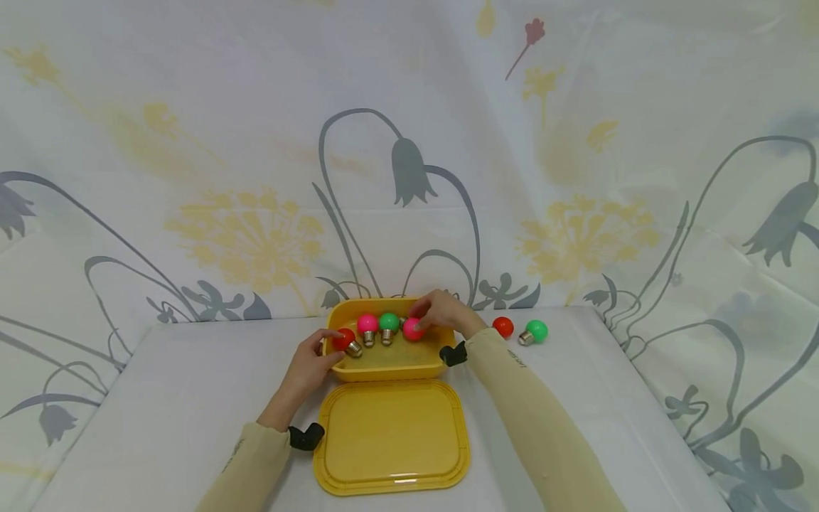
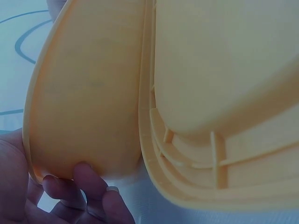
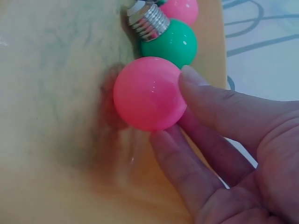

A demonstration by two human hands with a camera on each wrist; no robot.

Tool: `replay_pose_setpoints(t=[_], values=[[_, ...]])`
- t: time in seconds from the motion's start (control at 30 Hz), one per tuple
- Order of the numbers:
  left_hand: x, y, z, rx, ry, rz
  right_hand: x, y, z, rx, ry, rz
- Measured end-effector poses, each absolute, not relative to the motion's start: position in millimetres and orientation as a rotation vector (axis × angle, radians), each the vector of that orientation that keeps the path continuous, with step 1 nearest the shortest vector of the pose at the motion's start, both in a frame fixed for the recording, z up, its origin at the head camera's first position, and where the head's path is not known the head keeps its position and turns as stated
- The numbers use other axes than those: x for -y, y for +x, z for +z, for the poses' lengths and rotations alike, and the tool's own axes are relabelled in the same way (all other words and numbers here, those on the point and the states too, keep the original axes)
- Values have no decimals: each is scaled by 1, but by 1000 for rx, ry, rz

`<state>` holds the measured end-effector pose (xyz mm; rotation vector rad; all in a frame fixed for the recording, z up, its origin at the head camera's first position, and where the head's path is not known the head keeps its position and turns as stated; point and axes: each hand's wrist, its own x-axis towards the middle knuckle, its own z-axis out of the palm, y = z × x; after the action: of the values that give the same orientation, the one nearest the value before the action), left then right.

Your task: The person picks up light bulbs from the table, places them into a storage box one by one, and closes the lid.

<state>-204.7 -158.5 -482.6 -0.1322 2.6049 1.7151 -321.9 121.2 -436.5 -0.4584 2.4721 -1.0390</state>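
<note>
A yellow plastic box (image 1: 390, 373) holds several colored light bulbs with metal screw bases. My left hand (image 1: 310, 366) grips the left end of the box, some fingers against its outer wall in the left wrist view. Just inside the rim there lies a red bulb (image 1: 343, 338), close to the left fingertips. In the right part of the box, my right hand (image 1: 441, 311) pinches a pink bulb (image 3: 149, 93) between thumb and fingers. Beside it is a green bulb (image 1: 388, 322), then another pink bulb (image 1: 367, 324). The held bulb's base is mostly hidden.
The yellow lid (image 1: 392, 437) lies flat in front of the box, close to its near wall. To the right on the white-covered table (image 1: 614, 398) are a loose red bulb (image 1: 502, 327) and a green bulb (image 1: 536, 331). A patterned cloth (image 1: 269, 156) hangs behind.
</note>
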Motion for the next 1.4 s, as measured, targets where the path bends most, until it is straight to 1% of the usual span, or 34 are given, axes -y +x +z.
replay_pose_setpoints(t=[0.6, 0.83, 1.4], values=[[157, -205, -486, -2627, -130, 1698, -133, -321, -442, -2324, -460, -1417], [156, -205, -486, -2631, -140, 1717, -135, -316, -441, -2273, -426, -1514], [155, -205, -485, -2624, -164, 1708, -150, -306, -435, -2228, -475, -1633]])
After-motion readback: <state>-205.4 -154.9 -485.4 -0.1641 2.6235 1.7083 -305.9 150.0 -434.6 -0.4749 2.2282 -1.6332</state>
